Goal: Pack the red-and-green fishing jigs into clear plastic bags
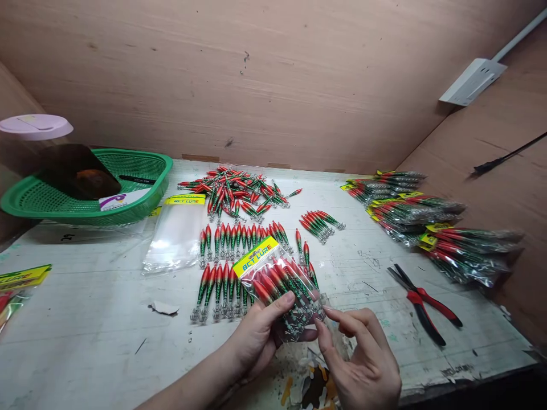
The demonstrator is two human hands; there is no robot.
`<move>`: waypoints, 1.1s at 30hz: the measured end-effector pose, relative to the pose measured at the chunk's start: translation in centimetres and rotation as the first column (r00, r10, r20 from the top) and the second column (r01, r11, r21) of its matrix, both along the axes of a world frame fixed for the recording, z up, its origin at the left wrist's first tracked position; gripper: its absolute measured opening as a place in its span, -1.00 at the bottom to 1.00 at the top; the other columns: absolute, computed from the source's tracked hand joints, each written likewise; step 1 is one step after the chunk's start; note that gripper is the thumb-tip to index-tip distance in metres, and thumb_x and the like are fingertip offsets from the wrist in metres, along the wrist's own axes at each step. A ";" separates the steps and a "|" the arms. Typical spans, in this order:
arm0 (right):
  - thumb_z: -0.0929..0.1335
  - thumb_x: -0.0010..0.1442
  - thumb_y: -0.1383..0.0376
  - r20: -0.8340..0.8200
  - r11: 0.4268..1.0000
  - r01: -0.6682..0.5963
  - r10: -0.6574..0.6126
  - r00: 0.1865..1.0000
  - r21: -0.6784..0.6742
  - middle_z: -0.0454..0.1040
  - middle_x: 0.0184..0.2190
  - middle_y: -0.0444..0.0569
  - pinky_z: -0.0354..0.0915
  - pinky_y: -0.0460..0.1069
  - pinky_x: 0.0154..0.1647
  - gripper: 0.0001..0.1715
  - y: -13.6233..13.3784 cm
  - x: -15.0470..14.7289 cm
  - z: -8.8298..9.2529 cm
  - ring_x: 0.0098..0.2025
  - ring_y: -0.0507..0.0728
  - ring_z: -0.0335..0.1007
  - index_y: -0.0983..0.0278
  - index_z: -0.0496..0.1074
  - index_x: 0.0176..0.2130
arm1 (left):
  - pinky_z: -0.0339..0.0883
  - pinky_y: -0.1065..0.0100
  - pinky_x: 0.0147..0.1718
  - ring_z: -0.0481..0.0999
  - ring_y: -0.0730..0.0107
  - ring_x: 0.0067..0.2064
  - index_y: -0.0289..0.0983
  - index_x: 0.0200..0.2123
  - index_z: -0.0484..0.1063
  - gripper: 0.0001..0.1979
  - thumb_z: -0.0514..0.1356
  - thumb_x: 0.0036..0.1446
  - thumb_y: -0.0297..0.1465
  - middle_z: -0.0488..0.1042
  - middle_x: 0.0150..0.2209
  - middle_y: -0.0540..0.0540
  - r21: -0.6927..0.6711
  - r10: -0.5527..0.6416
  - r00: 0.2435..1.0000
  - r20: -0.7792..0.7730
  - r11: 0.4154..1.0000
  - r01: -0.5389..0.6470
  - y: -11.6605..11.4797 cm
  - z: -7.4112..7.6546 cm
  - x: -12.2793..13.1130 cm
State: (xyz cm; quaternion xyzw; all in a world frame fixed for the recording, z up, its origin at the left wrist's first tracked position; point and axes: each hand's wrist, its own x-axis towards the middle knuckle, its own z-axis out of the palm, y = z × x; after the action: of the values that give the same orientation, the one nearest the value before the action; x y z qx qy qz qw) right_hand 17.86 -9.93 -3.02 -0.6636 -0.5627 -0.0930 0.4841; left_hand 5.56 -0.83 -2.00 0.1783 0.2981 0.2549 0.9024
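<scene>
A clear plastic bag of red-and-green squid lures (pixel 280 279), with a yellow "BCT LURE" header, is in my left hand (pixel 260 336). The left thumb lies across its front, and the fingers go behind it. At the bag's lower right edge, the thumb and index fingertip of my right hand (pixel 363 353) pinch the plastic close to the hooks. Under and behind the bag, loose squid lures (pixel 220 282) lie in rows, hooks toward me; the bag hides some of them. Farther back is a heap of similar lures (pixel 235 191).
Flat bags (pixel 175 236) lie left of the rows, beside a green basket (pixel 141 210). A small group of lures (pixel 320 225) lies right of centre. Filled bags (pixel 414 213) are stacked at right, behind red-and-black pliers (pixel 423 307). Another bag (pixel 23 282) sits at the left edge.
</scene>
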 end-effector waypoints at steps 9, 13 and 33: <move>0.41 0.09 0.42 0.031 1.000 0.028 -0.028 0.999 -0.002 0.30 -0.43 -0.10 0.21 -0.01 -0.40 -0.77 -0.6 1.0 -0.1 -0.41 0.05 0.24 0.27 0.44 -0.19 | 0.53 0.23 -0.29 0.60 0.10 -0.20 -0.44 -0.19 0.50 -0.69 0.30 0.06 -0.32 0.58 -0.20 -0.32 -0.010 0.000 0.999 0.039 1.000 0.001 0.0 0.0 -0.1; 0.42 0.11 0.40 0.121 0.999 0.046 -0.043 0.992 -0.021 0.33 -0.47 -0.12 0.16 0.03 -0.31 -0.80 -0.5 0.9 0.3 -0.42 0.05 0.28 0.26 0.47 -0.19 | 0.53 0.22 -0.27 0.59 0.12 -0.20 -0.44 -0.20 0.50 -0.70 0.30 0.06 -0.33 0.56 -0.14 -0.34 0.008 -0.032 0.999 0.031 0.999 0.032 0.0 0.0 -0.1; 0.39 0.13 0.40 -0.036 0.997 -0.026 0.023 0.999 -0.068 0.34 -0.44 -0.13 0.22 0.02 -0.31 -0.75 0.1 0.3 0.5 -0.41 0.05 0.25 0.24 0.43 -0.13 | 0.54 0.27 -0.29 0.59 0.15 -0.17 -0.39 -0.06 0.46 -0.69 0.23 0.14 -0.37 0.56 -0.11 -0.29 0.037 0.000 1.000 0.013 0.999 0.000 0.1 0.0 0.0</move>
State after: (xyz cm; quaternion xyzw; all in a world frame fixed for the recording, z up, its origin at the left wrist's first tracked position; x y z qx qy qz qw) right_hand 18.12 -9.82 -2.48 -0.6742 -0.5651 -0.0561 0.4721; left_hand 5.54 -0.72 -1.99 0.1932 0.2877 0.2614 0.9009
